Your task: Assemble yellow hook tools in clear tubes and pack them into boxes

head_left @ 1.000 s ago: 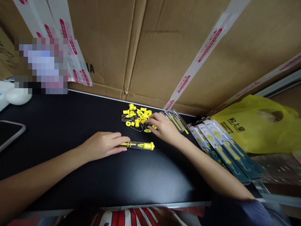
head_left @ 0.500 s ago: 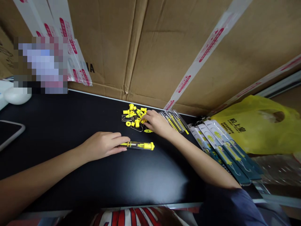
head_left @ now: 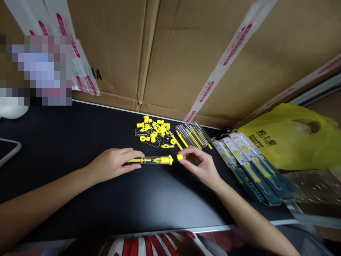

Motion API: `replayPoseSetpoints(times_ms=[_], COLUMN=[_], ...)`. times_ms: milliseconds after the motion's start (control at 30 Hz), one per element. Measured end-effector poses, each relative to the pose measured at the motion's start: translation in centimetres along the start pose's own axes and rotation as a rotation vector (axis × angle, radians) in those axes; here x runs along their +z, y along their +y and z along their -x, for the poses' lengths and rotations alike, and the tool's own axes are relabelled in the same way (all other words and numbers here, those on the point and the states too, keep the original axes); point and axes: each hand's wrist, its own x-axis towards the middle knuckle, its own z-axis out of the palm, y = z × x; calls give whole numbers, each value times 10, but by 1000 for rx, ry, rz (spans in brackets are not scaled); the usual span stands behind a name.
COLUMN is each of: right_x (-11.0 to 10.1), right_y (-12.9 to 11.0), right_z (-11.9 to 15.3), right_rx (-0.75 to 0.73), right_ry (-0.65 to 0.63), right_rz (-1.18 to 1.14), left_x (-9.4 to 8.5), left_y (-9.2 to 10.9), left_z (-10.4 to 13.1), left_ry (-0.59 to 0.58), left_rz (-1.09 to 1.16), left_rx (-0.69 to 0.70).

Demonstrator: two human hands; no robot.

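Note:
My left hand (head_left: 113,163) grips a clear tube (head_left: 153,160) with yellow parts and a metal piece inside; its flanged yellow end points right. Between thumb and forefinger, my right hand (head_left: 201,163) pinches a small yellow cap (head_left: 180,157), a short gap away from the tube's yellow end. Beyond both hands lies a pile of loose yellow plastic pieces (head_left: 153,137) mixed with bent wire hooks (head_left: 140,132). Right of the pile, several clear tubes with yellow rods (head_left: 193,135) lie side by side.
Carded packages (head_left: 250,167) with hooked yellow tools are stacked at the right, beside a yellow plastic bag (head_left: 287,138). A large cardboard box (head_left: 170,64) walls off the back of the black table (head_left: 149,202). A white-edged device (head_left: 7,151) lies at the far left.
My right hand has come back from the pile toward the tube, now with a small yellow cap in its fingertips. My left hand keeps hold of the tube, and the view has shifted slightly.

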Motion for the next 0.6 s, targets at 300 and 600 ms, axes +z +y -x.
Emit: replayPoseSetpoints(times_ms=[300,600], right_x=[4,9], right_y=[-6,-4], right_z=[0,2], right_rx=[-33,-17], right_ry=[-34,-53], right_rz=[-48,-27], left_x=[-1,0], left_y=[4,3], left_z=[-1,-1], left_ry=[3,-17], left_rz=[63,64], left_rx=[-27,-6])
